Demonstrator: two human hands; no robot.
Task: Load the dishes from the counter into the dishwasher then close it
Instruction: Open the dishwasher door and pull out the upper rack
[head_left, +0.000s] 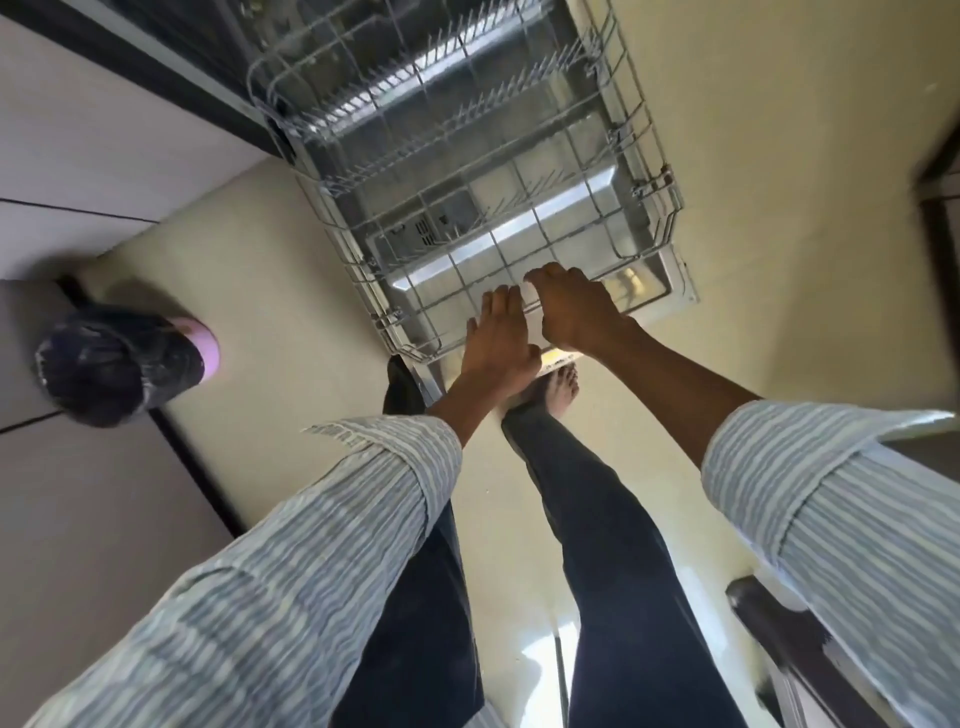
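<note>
The dishwasher stands open, its steel door (670, 280) folded down flat. The grey wire lower rack (644, 156) is drawn out over the door, and I see no dishes in it. Both my hands are at the rack's near rim. My left hand (498, 338) lies on the rim with its fingers stretched forward. My right hand (576, 306) sits just right of it, fingers curled down over the rim wire. A small white patch shows between the hands; I cannot tell what it is. No counter or dishes are in view.
A bin lined with a black bag (119, 364), pink at its rim, stands on the floor to the left by pale cabinet fronts (78, 171). My bare foot (563, 384) is right at the door's edge. A dark piece of furniture (779, 629) is at the lower right.
</note>
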